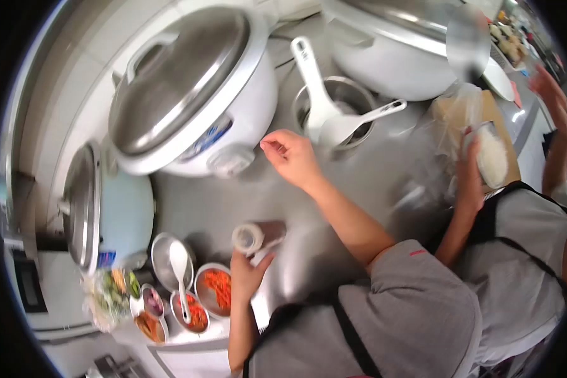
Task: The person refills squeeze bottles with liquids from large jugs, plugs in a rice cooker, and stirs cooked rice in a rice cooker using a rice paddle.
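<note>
My left hand (249, 277) is wrapped round the lower side of a small see-through jar (258, 237) with reddish-brown contents, its round end turned up towards me. My right hand (290, 159) is raised over the steel counter (201, 201), in front of the large white cooker (189, 94). Its thumb and fingertips are pressed together, and anything between them is too small to make out. Beyond it, a steel pot (365, 94) bears a white rice paddle (318, 88) and a white ladle (353, 124).
Bowls of shredded orange food (215, 290), a steel bowl with a white spoon (180, 268) and bagged greens (107, 299) line the near left edge. More cookers (123, 208) stand around. At the right, a co-worker's hand (469, 173) holds a plastic bag with white food (492, 157).
</note>
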